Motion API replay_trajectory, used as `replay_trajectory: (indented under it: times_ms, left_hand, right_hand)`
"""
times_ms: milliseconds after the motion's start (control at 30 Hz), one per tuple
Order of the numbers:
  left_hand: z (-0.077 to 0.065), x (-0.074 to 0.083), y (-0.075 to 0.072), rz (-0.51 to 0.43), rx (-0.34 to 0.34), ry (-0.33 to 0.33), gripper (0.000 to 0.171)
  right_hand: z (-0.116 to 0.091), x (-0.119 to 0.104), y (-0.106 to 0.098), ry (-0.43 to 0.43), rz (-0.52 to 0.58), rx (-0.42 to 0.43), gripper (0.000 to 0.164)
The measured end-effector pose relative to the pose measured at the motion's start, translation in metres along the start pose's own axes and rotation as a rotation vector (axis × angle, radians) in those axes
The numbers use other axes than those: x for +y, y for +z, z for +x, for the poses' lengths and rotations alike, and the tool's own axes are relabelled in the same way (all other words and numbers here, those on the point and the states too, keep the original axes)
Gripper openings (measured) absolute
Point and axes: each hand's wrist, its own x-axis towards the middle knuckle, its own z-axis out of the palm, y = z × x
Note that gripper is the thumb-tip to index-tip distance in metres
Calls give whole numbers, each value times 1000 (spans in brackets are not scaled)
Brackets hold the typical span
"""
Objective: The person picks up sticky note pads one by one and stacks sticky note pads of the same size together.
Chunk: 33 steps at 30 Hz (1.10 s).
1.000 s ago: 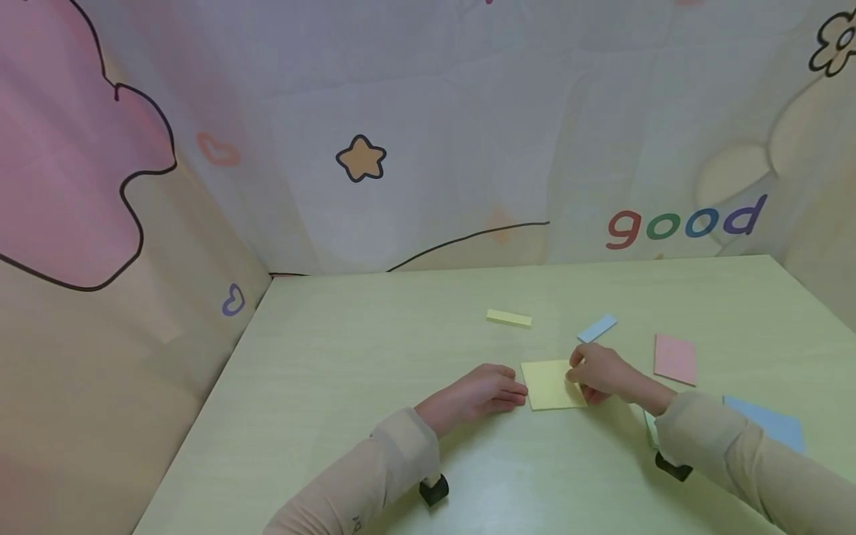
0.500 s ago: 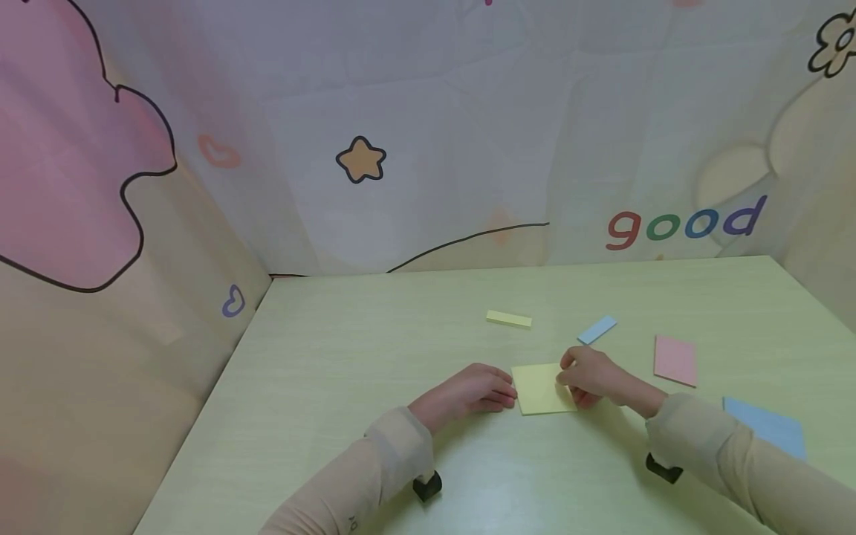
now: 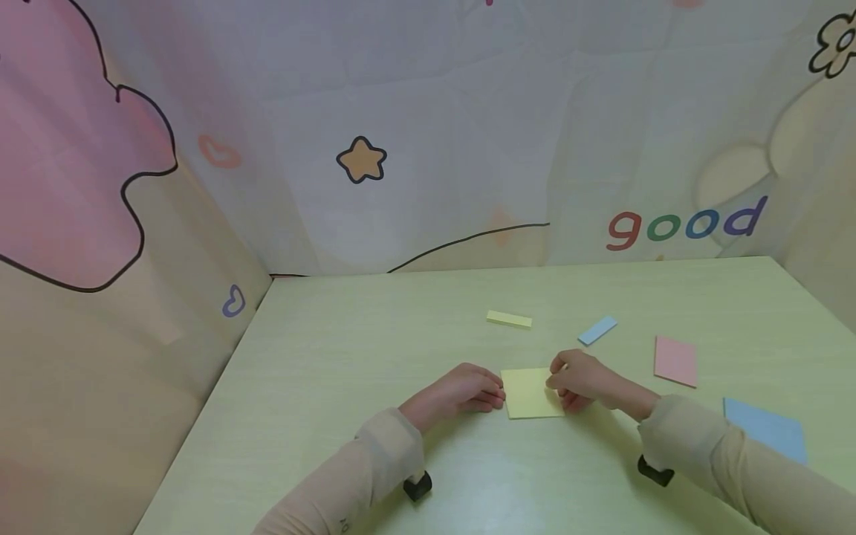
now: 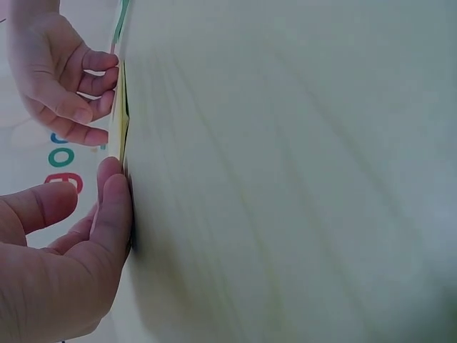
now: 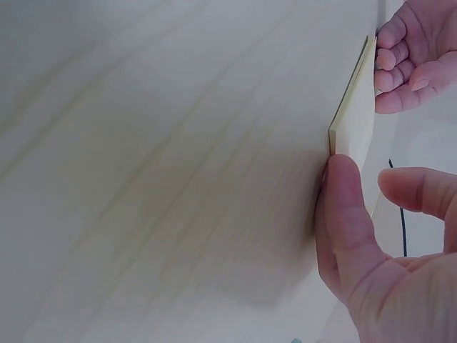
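Observation:
A square yellow sticky note pad (image 3: 528, 394) lies flat on the table between the two hands in the head view. Against its left edge rest the fingers of my left hand (image 3: 468, 390), loosely bent, the thumb held apart. My right hand (image 3: 582, 380) touches the right edge with its fingers, and its thumb is raised over the pad. In the right wrist view, the side of the yellow pad (image 5: 353, 114) shows between both sets of fingertips. The left wrist view has the pad (image 4: 121, 132) edge-on, with neither thumb pressing on it.
Behind the hands lie a narrow yellow sticky note pad (image 3: 510, 319) and a narrow blue one (image 3: 597, 331). To the right are a pink pad (image 3: 675, 361) and a larger blue pad (image 3: 769, 429), partly covered by the right sleeve (image 3: 709, 438). A printed cloth backdrop (image 3: 455, 148) borders the table.
Both hands and the square yellow pad between them have shifted left and slightly toward me. The other pads keep their places, and a green one by the right sleeve is now out of sight.

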Motion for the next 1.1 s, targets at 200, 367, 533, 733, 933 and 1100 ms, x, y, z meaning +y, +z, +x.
replay_trajectory:
  times_ms: [200,367,533,733,933,1100]
  left_hand:
    - [-2,-1,-3,47,26,13,16]
    - [-5,-1,-5,139,56,57,15]
    - [-9,0,-7,182,86,71,15]
    - [-11,0,-12,199,119,59,16]
    - [-13,-1,-18,181,128,33,15]
    - [-14,-2,-22,158,125,26,15]
  right_hand:
    - [2,-1,4,-16,20,-6,22]
    - [2,-2,6,-24,43,-21,23]
    - [0,-4,8,-29,76,-41,25]
    - [0,-6,11,-41,108,-69,27]
    - [-1,-9,15,-39,146,-90,28]
    - [-1,-12,18,-31,164,-97,26]
